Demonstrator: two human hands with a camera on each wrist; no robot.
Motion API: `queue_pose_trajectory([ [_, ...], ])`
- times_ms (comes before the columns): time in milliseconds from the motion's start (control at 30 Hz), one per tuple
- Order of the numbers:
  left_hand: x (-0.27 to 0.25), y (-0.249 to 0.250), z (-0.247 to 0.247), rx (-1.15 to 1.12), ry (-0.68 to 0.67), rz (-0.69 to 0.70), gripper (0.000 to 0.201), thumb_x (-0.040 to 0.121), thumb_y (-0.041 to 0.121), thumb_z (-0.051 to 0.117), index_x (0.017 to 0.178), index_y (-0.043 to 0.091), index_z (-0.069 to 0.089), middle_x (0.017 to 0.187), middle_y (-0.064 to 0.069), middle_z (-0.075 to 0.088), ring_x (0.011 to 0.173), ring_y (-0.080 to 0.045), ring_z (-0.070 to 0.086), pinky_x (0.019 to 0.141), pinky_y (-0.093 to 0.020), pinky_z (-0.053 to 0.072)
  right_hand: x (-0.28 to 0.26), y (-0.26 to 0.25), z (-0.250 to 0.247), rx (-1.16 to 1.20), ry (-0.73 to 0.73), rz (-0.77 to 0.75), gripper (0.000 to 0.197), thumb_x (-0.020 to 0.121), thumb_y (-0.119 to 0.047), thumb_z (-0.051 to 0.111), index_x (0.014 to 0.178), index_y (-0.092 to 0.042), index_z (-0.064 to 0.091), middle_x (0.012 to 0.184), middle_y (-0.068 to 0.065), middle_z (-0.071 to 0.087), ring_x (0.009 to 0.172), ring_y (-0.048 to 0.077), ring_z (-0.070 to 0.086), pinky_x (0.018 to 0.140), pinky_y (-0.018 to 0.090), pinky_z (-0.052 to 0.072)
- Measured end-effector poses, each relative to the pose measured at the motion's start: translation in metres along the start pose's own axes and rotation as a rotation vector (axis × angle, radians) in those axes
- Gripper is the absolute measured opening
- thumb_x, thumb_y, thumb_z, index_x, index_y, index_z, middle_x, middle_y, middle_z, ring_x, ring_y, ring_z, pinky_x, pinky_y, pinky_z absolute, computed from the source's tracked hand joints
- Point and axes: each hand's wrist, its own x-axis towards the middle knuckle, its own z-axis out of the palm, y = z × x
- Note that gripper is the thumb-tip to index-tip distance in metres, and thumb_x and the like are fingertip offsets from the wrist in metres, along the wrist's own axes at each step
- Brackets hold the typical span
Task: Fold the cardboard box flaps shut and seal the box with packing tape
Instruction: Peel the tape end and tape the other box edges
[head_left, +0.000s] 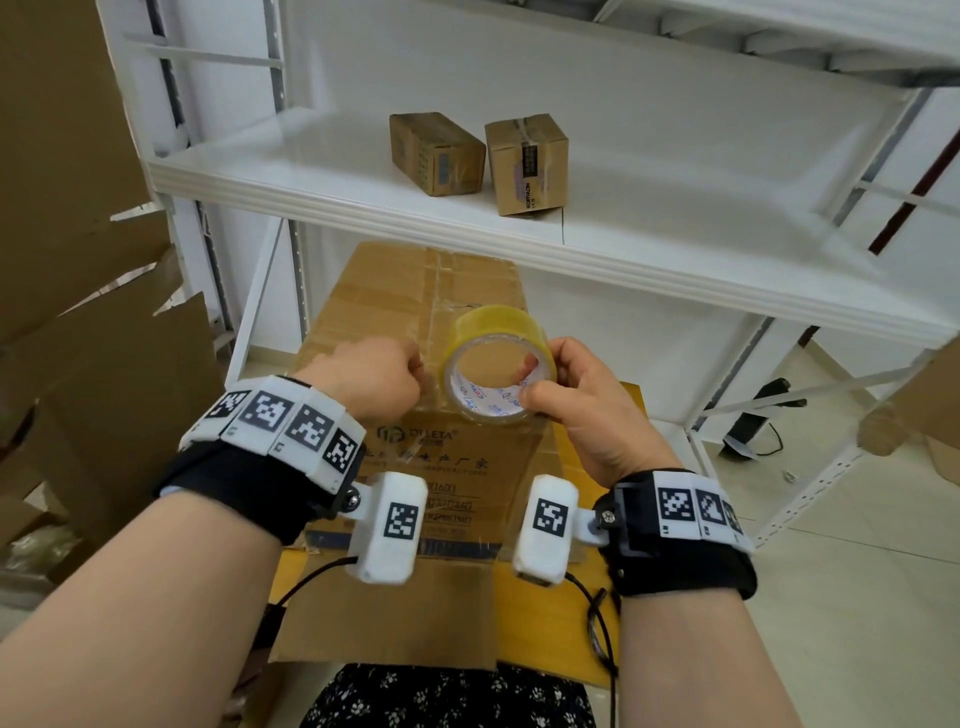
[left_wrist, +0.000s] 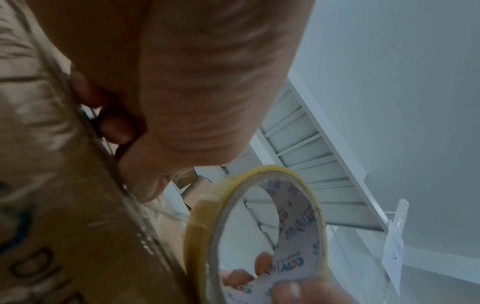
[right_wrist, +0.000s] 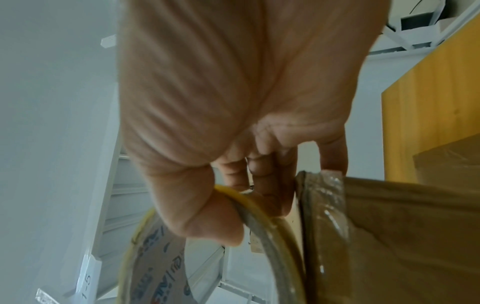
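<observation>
A large cardboard box (head_left: 384, 312) lies in front of me with its top flaps down and old clear tape along the seam. My right hand (head_left: 543, 387) grips a yellowish roll of packing tape (head_left: 493, 332) upright over the box, thumb on the near rim and fingers through the core. The right wrist view has that thumb clamped on the roll's (right_wrist: 270, 224) rim beside the box (right_wrist: 402, 236). My left hand (head_left: 408, 370) sits just left of the roll, fingers curled and pinching the clear tape end against the box (left_wrist: 64, 205). The roll (left_wrist: 201, 226) stands close beside it.
A white metal shelf (head_left: 675, 223) overhangs the far end of the box and carries two small taped cartons (head_left: 436, 153) (head_left: 527, 163). Torn cardboard sheets (head_left: 104, 338) stand at the left. A yellow wooden board (head_left: 550, 613) lies under the box. A black device (head_left: 753, 421) lies on the floor at the right.
</observation>
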Motion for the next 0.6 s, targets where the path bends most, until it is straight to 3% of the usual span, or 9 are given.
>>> queue_pose_trajectory([
  [200, 0.0033, 0.0111, 0.0058, -0.032, -0.046, 0.030, 0.032, 0.092, 0.013, 0.048, 0.122, 0.021, 0.053, 0.108, -0.002, 0.063, 0.097, -0.024, 0.061, 0.091, -0.042, 0.053, -0.0037, 0.0020, -0.0001, 0.030, -0.014, 0.004, 0.040, 0.077, -0.040, 0.080, 0.110, -0.021, 0.067, 0.102, -0.004, 0.075, 0.100, 0.017, 0.071, 0.085, 0.032, 0.054],
  [267, 0.0023, 0.0091, 0.0047, -0.057, -0.068, 0.041, 0.035, 0.093, 0.010, 0.047, 0.127, 0.021, 0.052, 0.110, -0.002, 0.063, 0.098, -0.023, 0.060, 0.091, -0.038, 0.052, -0.0050, 0.0021, 0.0001, 0.012, -0.049, 0.014, 0.047, 0.075, -0.038, 0.086, 0.113, -0.019, 0.067, 0.107, -0.002, 0.075, 0.102, 0.015, 0.071, 0.085, 0.029, 0.055],
  [400, 0.0017, 0.0071, 0.0014, -0.065, -0.082, 0.062, 0.042, 0.094, 0.006, 0.045, 0.133, 0.020, 0.049, 0.116, -0.005, 0.061, 0.102, -0.024, 0.057, 0.093, -0.038, 0.049, -0.0067, 0.0026, 0.0026, -0.004, -0.079, 0.005, 0.044, 0.076, -0.026, 0.082, 0.115, -0.013, 0.066, 0.107, -0.003, 0.076, 0.098, 0.009, 0.071, 0.080, 0.023, 0.054],
  [500, 0.0030, 0.0055, 0.0012, -0.066, -0.096, 0.078, 0.044, 0.094, 0.006, 0.044, 0.134, 0.022, 0.049, 0.119, -0.003, 0.061, 0.102, -0.022, 0.056, 0.093, -0.036, 0.048, -0.0070, 0.0033, 0.0026, 0.042, -0.047, -0.001, 0.048, 0.075, -0.038, 0.080, 0.114, -0.013, 0.065, 0.112, 0.002, 0.075, 0.104, 0.015, 0.070, 0.082, 0.025, 0.055],
  [600, 0.0037, 0.0043, 0.0015, -0.059, -0.098, 0.097, 0.038, 0.097, 0.012, 0.047, 0.133, 0.024, 0.050, 0.120, -0.001, 0.061, 0.101, -0.019, 0.056, 0.091, -0.034, 0.047, -0.0069, 0.0032, 0.0035, 0.067, -0.028, -0.005, 0.047, 0.075, -0.047, 0.078, 0.107, -0.017, 0.065, 0.103, -0.003, 0.075, 0.098, 0.014, 0.070, 0.082, 0.025, 0.053],
])
